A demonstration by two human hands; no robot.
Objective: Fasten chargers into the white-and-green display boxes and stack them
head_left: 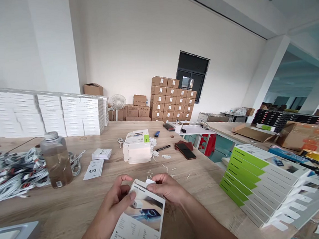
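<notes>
Box [140, 224] bottom centre, left hand [117, 200] gripping it, right hand [167, 188] pinching a white piece [150, 181] at its top end, so looks unfinished; stack [253, 189] lower right has flaps [296, 207] out too.

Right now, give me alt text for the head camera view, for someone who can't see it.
The left hand holds a printed product box while the right hand pinches a small white piece at its top edge. On the wooden table are white cables and a plastic bottle at left and a smartphone beyond; green-and-white boxes stand stacked at right.
</notes>
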